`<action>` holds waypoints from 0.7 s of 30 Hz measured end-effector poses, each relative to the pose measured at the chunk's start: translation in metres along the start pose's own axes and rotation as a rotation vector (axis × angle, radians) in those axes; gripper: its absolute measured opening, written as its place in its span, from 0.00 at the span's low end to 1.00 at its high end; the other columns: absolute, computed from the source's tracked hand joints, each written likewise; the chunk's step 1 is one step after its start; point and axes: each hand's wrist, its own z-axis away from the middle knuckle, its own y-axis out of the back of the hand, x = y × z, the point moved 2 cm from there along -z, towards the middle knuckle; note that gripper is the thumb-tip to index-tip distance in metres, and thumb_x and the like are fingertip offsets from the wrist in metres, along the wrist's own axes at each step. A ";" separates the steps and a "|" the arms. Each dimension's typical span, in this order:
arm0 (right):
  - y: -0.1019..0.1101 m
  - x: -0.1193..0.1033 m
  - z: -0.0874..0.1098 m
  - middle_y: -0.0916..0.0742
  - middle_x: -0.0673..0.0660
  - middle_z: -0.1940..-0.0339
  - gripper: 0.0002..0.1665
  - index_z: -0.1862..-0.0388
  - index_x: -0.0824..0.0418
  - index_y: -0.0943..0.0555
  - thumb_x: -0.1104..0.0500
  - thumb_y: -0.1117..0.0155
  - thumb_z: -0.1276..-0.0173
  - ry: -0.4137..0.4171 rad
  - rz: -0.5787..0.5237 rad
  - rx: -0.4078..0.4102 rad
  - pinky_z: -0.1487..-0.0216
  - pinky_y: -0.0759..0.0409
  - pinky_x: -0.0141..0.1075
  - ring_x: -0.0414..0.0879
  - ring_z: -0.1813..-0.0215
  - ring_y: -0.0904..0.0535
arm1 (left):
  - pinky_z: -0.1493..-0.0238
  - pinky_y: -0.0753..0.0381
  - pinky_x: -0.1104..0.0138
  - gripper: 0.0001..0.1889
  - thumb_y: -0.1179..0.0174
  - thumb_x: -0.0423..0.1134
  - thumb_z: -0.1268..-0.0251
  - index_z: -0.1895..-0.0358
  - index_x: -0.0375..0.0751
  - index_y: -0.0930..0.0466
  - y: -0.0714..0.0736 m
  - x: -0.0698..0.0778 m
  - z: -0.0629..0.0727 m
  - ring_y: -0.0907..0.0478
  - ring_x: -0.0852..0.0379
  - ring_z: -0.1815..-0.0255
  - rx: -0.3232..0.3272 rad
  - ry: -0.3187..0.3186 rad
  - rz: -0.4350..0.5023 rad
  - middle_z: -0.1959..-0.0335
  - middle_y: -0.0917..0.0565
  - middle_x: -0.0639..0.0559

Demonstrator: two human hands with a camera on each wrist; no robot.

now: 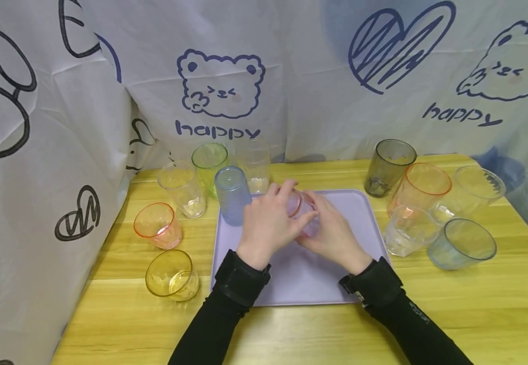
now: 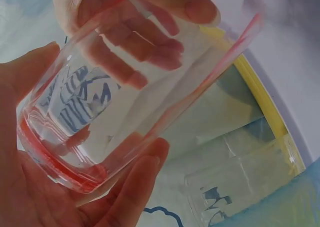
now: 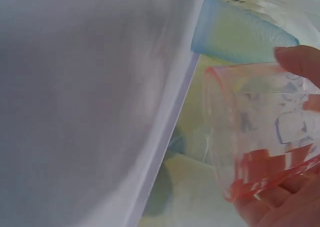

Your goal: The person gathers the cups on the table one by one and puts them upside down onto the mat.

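Note:
A clear pink-tinted cup [image 2: 150,107] is held between both hands above the lilac tray [image 1: 300,284]. My left hand [image 1: 266,223] grips it, thumb and fingers curled round its thick pink base in the left wrist view. On the other side my right hand [image 1: 337,238] holds the same cup, its fingers along the wall toward the rim. The cup lies tilted, with its open rim turned to the left in the right wrist view. Near the left hand a blue tumbler [image 1: 233,197] stands upside down on the tray's back left corner.
Left of the tray stand green [image 1: 209,167], clear [image 1: 186,190], orange-rimmed [image 1: 159,228] and yellow [image 1: 173,276] glasses. A tall clear glass [image 1: 255,167] is behind it. Grey [image 1: 387,170], orange [image 1: 421,190], clear [image 1: 407,230] and blue-grey [image 1: 460,246] glasses cluster right. A printed cloth [image 1: 309,101] hangs behind.

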 end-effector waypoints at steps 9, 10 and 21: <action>-0.004 -0.001 0.001 0.19 0.68 0.36 0.52 0.31 0.69 0.32 0.56 0.18 0.53 -0.024 -0.008 -0.029 0.34 0.23 0.56 0.62 0.34 0.22 | 0.77 0.20 0.58 0.40 0.35 0.71 0.45 0.33 0.52 0.27 -0.002 -0.001 0.000 0.17 0.46 0.70 -0.035 0.012 0.000 0.50 0.14 0.48; -0.005 -0.001 0.001 0.19 0.68 0.36 0.52 0.31 0.69 0.32 0.56 0.18 0.53 -0.023 -0.010 -0.028 0.34 0.22 0.56 0.62 0.34 0.22 | 0.77 0.20 0.58 0.40 0.35 0.71 0.45 0.33 0.52 0.26 -0.002 -0.001 0.000 0.17 0.46 0.70 -0.034 0.011 -0.002 0.51 0.14 0.48; -0.009 0.000 -0.001 0.19 0.66 0.37 0.51 0.31 0.69 0.31 0.55 0.18 0.52 -0.006 -0.067 -0.025 0.36 0.21 0.55 0.61 0.37 0.20 | 0.74 0.19 0.59 0.41 0.35 0.71 0.45 0.32 0.52 0.28 -0.001 -0.008 -0.001 0.15 0.48 0.67 -0.066 0.021 0.081 0.46 0.13 0.49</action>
